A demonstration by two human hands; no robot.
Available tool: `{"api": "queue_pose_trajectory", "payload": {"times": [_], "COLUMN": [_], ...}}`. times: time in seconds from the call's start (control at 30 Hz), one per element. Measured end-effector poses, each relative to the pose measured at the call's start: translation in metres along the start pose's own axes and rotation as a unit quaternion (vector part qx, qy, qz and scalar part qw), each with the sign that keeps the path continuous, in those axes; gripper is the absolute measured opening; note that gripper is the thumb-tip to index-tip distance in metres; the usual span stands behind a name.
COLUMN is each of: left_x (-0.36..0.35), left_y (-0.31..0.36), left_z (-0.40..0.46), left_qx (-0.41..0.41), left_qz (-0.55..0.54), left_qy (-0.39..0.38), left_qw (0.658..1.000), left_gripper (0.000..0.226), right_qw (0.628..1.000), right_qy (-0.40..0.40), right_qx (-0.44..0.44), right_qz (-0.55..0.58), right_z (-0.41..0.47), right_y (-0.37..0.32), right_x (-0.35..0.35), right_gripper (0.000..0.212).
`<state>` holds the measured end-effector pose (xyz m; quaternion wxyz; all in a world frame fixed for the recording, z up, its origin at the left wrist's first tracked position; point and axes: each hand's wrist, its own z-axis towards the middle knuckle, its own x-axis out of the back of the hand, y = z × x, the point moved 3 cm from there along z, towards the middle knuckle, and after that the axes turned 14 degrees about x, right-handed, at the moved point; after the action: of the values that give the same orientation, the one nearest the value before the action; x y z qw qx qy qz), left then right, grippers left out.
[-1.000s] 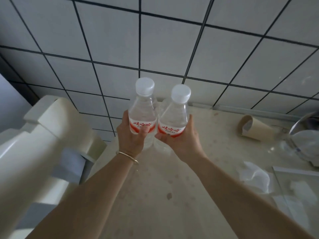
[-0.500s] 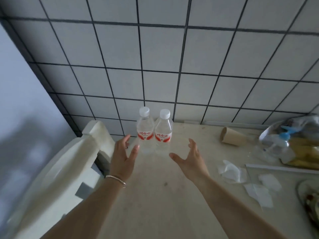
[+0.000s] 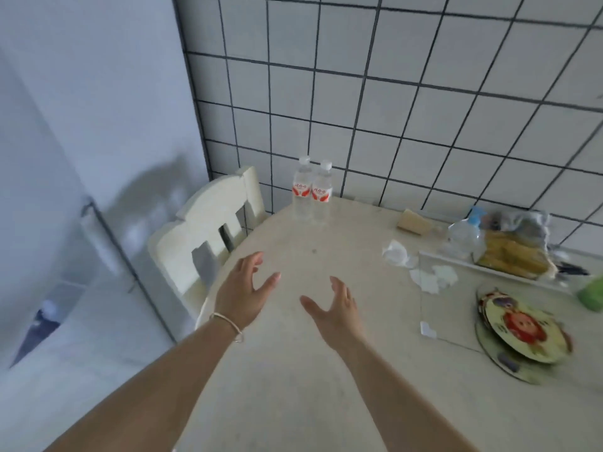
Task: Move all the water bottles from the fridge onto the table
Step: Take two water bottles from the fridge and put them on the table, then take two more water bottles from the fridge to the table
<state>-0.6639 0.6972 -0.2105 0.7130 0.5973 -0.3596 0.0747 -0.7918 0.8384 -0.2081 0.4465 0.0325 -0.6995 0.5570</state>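
Two bottles (image 3: 311,194) stand touching at the worktop's (image 3: 293,370) far edge; left hand (image 3: 243,290) and right hand (image 3: 337,313) hover empty, fingers spread.

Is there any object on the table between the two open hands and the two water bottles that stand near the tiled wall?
Nothing visible does. Between the left hand, the right hand and the two water bottles lies only bare table. The crumpled tissue lies off to the right.
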Motion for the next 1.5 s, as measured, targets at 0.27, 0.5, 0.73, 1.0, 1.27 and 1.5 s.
{"api": "queue_pose_trajectory", "payload": {"times": [0.27,0.5,0.73,1.0,1.27,1.5], "left_x": [0.079,0.157,0.305,0.508,0.611,0.672], "left_y": [-0.055,-0.135,-0.222,-0.280,-0.294,-0.315], "left_z": [-0.185,-0.301,-0.371,-0.387,-0.315,-0.176], "left_qx": [0.110,0.212,0.235,0.205,0.149,0.111], "left_qz": [-0.010,-0.018,-0.049,-0.125,-0.141,-0.134], "left_qy": [0.092,0.126,0.218,0.277,0.263,0.242], "left_qw": [0.990,0.969,0.946,0.930,0.943,0.955], "left_gripper": [0.062,0.054,0.050,0.045,0.051,0.051], "right_qw": [0.993,0.969,0.921,0.925,0.933,0.943], "right_qy": [-0.086,-0.207,-0.300,-0.250,-0.165,-0.096], "right_qx": [0.080,0.130,0.248,0.281,0.306,0.297], "right_qz": [-0.033,-0.036,-0.015,0.055,0.090,0.116], "right_z": [-0.143,-0.248,-0.340,-0.364,-0.303,-0.181], "right_y": [-0.056,-0.126,-0.254,-0.410,-0.519,-0.596], "right_x": [-0.035,-0.121,-0.243,-0.333,-0.374,-0.431], "right_gripper": [0.078,0.078,0.079,0.073,0.068,0.067]}}
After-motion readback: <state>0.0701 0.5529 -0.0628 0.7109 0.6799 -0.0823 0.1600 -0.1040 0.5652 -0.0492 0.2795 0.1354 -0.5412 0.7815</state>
